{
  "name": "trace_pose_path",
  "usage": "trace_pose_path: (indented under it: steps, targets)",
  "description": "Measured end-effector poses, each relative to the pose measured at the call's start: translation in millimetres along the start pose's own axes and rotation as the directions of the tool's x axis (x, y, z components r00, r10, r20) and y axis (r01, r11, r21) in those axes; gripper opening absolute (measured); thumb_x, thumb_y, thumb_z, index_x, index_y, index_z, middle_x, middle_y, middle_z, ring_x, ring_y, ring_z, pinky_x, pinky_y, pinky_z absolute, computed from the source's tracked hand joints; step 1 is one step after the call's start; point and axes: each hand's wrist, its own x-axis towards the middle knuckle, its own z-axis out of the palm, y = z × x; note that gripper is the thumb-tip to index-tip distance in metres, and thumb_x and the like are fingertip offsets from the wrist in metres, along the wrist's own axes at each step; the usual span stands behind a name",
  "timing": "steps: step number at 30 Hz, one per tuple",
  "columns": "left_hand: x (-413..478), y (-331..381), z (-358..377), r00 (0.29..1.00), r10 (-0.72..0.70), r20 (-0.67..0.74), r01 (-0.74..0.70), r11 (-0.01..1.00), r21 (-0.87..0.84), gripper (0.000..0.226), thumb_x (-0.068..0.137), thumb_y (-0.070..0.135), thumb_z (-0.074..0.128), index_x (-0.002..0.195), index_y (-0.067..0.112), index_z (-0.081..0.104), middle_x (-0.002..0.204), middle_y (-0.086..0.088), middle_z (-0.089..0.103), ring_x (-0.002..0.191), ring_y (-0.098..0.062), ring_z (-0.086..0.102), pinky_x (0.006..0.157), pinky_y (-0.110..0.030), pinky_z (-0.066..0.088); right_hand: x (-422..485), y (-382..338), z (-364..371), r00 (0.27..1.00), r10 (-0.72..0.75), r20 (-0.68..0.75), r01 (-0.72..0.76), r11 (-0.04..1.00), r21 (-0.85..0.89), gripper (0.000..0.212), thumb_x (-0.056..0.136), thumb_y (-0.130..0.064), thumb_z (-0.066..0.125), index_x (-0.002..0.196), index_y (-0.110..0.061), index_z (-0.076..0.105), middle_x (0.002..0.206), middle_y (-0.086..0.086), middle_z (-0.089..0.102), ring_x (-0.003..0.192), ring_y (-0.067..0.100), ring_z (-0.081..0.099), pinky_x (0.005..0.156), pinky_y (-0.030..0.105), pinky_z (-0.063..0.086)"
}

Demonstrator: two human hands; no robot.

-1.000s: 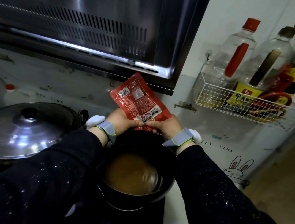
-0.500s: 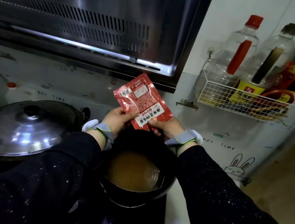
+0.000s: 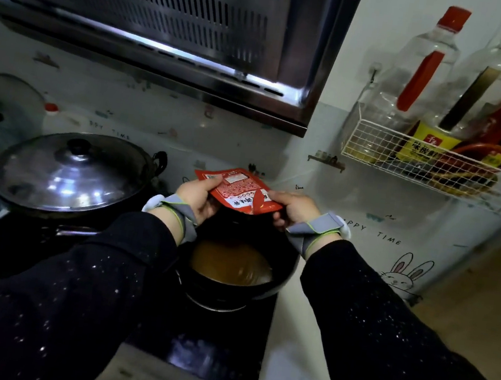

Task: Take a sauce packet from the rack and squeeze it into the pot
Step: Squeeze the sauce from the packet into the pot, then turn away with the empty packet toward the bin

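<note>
A red sauce packet [image 3: 238,191] with white print lies nearly flat above the far rim of the black pot [image 3: 283,276], which holds brown liquid. My left hand [image 3: 198,194] grips the packet's left side, thumb on top. My right hand [image 3: 292,207] pinches its right edge. Both wrists wear grey straps. The white wire rack [image 3: 428,170] hangs on the wall to the right, with bottles and red packets in it.
A large lidded wok [image 3: 68,170] sits on the left burner. The steel range hood [image 3: 167,31] overhangs the stove. Another lid [image 3: 2,115] leans at the far left. The pot stands on a black cooktop [image 3: 216,356] beside a white counter edge.
The packet has tipped from upright and tilted back to nearly flat over the pot. Both hands have stayed on it, and the view has shifted slightly.
</note>
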Motion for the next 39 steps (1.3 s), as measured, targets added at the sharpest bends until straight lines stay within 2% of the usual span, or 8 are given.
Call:
trace_pose_path:
  steps: [2,8,15,21,26,30,34,39]
  targets:
    - [-10,-5,-2,0.999,-0.007,-0.043,0.006,1.0,-0.021,0.026,0.087,0.011,0.059,0.11,-0.001,0.054,0.098,-0.015,0.065,0.078,-0.021,0.068,0.066,-0.032,0.06,-8,4,-2,0.999,0.038,-0.001,-0.038,0.999,-0.007,0.019,0.091,-0.008,0.052,0.073,-0.009,0.053,0.029,-0.004,0.045,0.022,0.003,0.036,0.026,0.008,0.022]
    - [-45,-17,0,0.993,0.001,-0.119,-0.002,1.0,-0.007,0.014,0.09,0.012,0.056,0.077,0.007,0.054,0.064,-0.006,0.058,0.033,-0.004,0.054,0.04,-0.013,0.048,-32,11,-11,0.974,0.222,0.05,-0.222,0.975,-0.004,0.028,0.097,-0.01,0.04,0.069,-0.009,0.044,0.024,-0.001,0.039,0.017,0.005,0.03,0.026,0.006,0.02]
    - [-83,-25,-11,0.993,-0.007,-0.119,0.003,0.999,-0.033,0.011,0.091,0.009,0.053,0.08,0.006,0.054,0.082,-0.008,0.053,0.067,-0.01,0.052,0.048,-0.012,0.052,-66,31,-6,0.971,0.232,0.052,-0.235,0.97,0.068,0.026,0.095,-0.009,0.042,0.07,-0.006,0.047,0.048,0.009,0.047,0.02,0.004,0.033,0.026,0.009,0.022]
    - [-118,-19,-37,0.991,0.02,-0.135,-0.032,0.996,-0.088,0.012,0.091,0.003,0.049,0.081,0.001,0.056,0.081,-0.01,0.057,0.049,-0.01,0.062,0.052,-0.014,0.052,-92,45,20,0.975,0.213,0.063,-0.218,0.974,0.066,0.028,0.094,-0.005,0.042,0.065,-0.003,0.045,0.026,0.001,0.046,0.019,0.006,0.04,0.024,0.009,0.022]
    - [-149,1,-70,0.985,0.041,-0.169,-0.064,0.989,-0.13,0.017,0.091,0.003,0.045,0.078,-0.004,0.053,0.08,-0.012,0.057,0.041,-0.013,0.063,0.057,-0.018,0.054,-100,60,59,0.983,0.177,0.056,-0.177,0.984,-0.01,0.022,0.09,-0.007,0.05,0.069,-0.008,0.054,0.057,0.005,0.055,0.028,0.01,0.049,0.029,0.012,0.033]
    - [-178,16,-114,0.981,0.04,-0.187,-0.063,0.991,-0.117,0.015,0.092,0.004,0.043,0.085,-0.003,0.055,0.089,-0.013,0.06,0.059,-0.017,0.065,0.081,-0.029,0.052,-106,84,100,0.98,0.168,0.103,-0.158,0.982,-0.1,0.019,0.088,-0.005,0.051,0.07,-0.01,0.054,0.048,0.001,0.06,0.046,0.011,0.057,0.049,0.019,0.047]
    - [-210,25,-160,0.977,0.015,-0.214,-0.013,1.0,0.009,0.02,0.093,0.006,0.041,0.083,0.005,0.058,0.081,-0.009,0.063,0.063,-0.016,0.062,0.066,-0.028,0.054,-121,114,142,0.981,0.17,0.095,-0.154,0.975,-0.158,0.014,0.082,-0.007,0.053,0.069,-0.012,0.054,0.035,-0.009,0.056,0.038,0.006,0.055,0.045,0.016,0.047]
    - [-236,32,-222,0.972,-0.066,-0.224,0.086,0.993,0.082,0.024,0.095,0.008,0.039,0.085,0.006,0.06,0.054,-0.004,0.07,0.05,-0.013,0.067,0.062,-0.028,0.057,-143,161,188,0.962,0.258,0.091,-0.238,0.953,-0.186,0.015,0.081,-0.004,0.05,0.068,-0.012,0.051,0.064,0.002,0.053,0.046,0.011,0.053,0.046,0.019,0.047]
